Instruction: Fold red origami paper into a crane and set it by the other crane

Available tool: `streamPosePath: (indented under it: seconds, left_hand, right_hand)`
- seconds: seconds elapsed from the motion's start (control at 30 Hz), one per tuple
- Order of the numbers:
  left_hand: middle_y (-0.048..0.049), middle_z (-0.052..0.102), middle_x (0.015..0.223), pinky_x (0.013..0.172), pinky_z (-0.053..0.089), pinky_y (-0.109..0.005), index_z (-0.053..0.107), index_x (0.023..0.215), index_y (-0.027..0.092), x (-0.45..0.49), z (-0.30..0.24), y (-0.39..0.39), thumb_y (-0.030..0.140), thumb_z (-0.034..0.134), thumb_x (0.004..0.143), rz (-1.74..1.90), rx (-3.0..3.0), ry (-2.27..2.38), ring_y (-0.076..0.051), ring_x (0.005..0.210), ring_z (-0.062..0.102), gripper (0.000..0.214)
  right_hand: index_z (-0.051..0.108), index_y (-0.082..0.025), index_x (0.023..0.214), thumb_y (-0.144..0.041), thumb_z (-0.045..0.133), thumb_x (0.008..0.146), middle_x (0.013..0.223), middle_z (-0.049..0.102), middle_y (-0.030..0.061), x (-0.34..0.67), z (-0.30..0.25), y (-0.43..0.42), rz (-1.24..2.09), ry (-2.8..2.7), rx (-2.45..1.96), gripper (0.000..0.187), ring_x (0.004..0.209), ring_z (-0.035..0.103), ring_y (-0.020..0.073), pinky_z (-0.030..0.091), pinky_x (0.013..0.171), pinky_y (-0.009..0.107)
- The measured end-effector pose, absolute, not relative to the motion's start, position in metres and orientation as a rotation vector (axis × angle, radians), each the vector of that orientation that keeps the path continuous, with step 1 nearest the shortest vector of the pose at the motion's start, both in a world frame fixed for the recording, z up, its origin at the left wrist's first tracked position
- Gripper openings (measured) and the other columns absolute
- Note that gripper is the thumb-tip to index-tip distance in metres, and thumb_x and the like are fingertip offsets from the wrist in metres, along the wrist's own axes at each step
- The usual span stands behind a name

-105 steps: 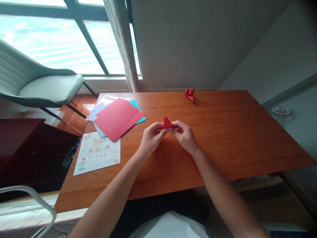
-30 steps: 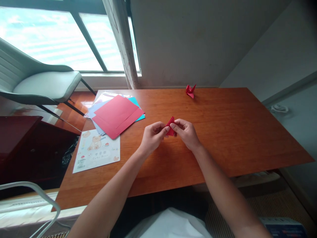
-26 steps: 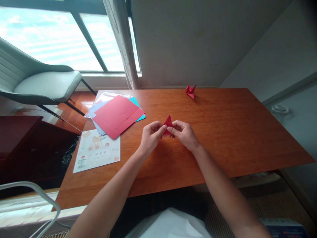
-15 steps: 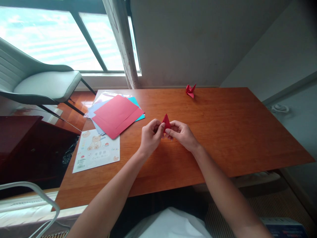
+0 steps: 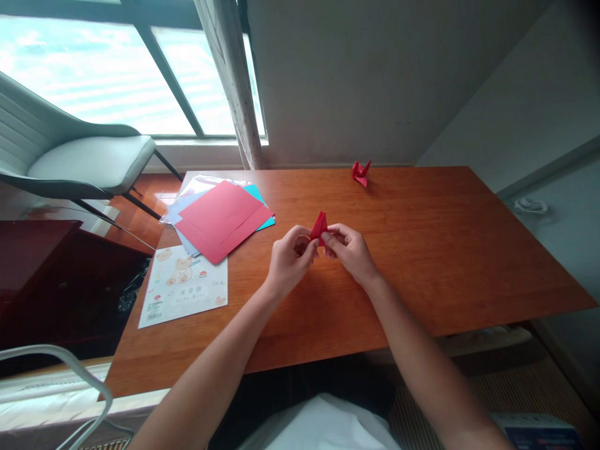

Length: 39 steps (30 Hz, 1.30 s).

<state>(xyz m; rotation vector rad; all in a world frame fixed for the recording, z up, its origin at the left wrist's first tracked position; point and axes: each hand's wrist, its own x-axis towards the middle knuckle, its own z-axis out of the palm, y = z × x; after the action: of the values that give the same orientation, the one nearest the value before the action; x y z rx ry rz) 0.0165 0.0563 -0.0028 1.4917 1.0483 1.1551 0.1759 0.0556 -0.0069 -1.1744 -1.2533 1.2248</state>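
Observation:
A small piece of folded red paper is pinched between both hands above the middle of the table, its pointed end upward. My left hand grips its lower left side with thumb and fingers. On the other side, my right hand has its thumb across the lower right part of the paper. The fingers cover the paper's bottom portion. Farther back, near the table's rear edge, stands a finished red origami crane, touched by neither hand.
Red paper sheets lie fanned over blue and lilac sheets at the table's left. In front of them is a white sheet with a printed bear. The wooden table meets the wall behind; a chair stands left.
The folded red paper has turned and tilted slightly, its tip now leaning right and showing split layers. Both hands have shifted a little to the right, still pinching it.

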Motion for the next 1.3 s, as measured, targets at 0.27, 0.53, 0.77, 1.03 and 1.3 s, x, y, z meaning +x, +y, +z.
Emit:
streamPosePath:
  seconds: [0.27,0.53,0.77,1.03,1.3]
  left_hand:
    - [0.0020,0.068,0.070,0.056,0.036,-0.022,0.061,0.093,0.023,0.014,-0.005,0.054,0.033,0.060,0.089,1.050,1.979,1.307,-0.011,0.053,0.054,0.011]
    - [0.0016,0.070,0.073,0.056,0.036,-0.021,0.061,0.094,0.023,0.016,-0.006,0.053,0.037,0.057,0.092,0.940,2.112,1.419,-0.011,0.055,0.057,0.015]
    - [0.0025,0.071,0.076,0.057,0.038,-0.021,0.060,0.098,0.023,0.016,-0.004,0.052,0.038,0.056,0.093,0.892,2.117,1.436,-0.011,0.058,0.060,0.016]
    - [0.0025,0.071,0.080,0.059,0.040,-0.023,0.058,0.102,0.024,0.015,-0.003,0.052,0.036,0.058,0.092,0.840,2.151,1.411,-0.012,0.061,0.063,0.016]
    - [-0.0024,0.073,0.090,0.063,0.045,-0.024,0.059,0.109,0.023,0.014,0.000,0.052,0.046,0.047,0.098,0.803,2.112,1.371,-0.014,0.065,0.065,0.028]
  right_hand:
    - [0.065,-0.019,0.095,-0.055,0.065,0.085,0.069,0.063,-0.0004,0.179,0.001,0.051,1.178,-1.303,-1.127,0.038,0.060,0.057,0.0127,0.042,0.054,0.024]
    - [0.067,-0.020,0.099,-0.054,0.062,0.087,0.089,0.069,0.0040,0.179,-0.005,0.051,1.052,-1.384,-1.233,0.036,0.077,0.063,0.0168,0.045,0.057,0.024]
    - [0.068,-0.021,0.104,-0.043,0.054,0.092,0.094,0.070,0.0048,0.179,-0.003,0.049,1.052,-1.405,-1.196,0.029,0.078,0.062,0.0173,0.047,0.057,0.024]
    - [0.071,-0.020,0.104,-0.026,0.055,0.086,0.098,0.074,0.0044,0.179,-0.006,0.051,0.921,-1.435,-1.252,0.025,0.079,0.067,0.0179,0.051,0.061,0.026]
    - [0.073,-0.021,0.100,-0.025,0.065,0.084,0.102,0.076,0.0069,0.179,-0.010,0.055,0.611,-1.588,-1.271,0.018,0.093,0.071,0.0227,0.056,0.073,0.030]
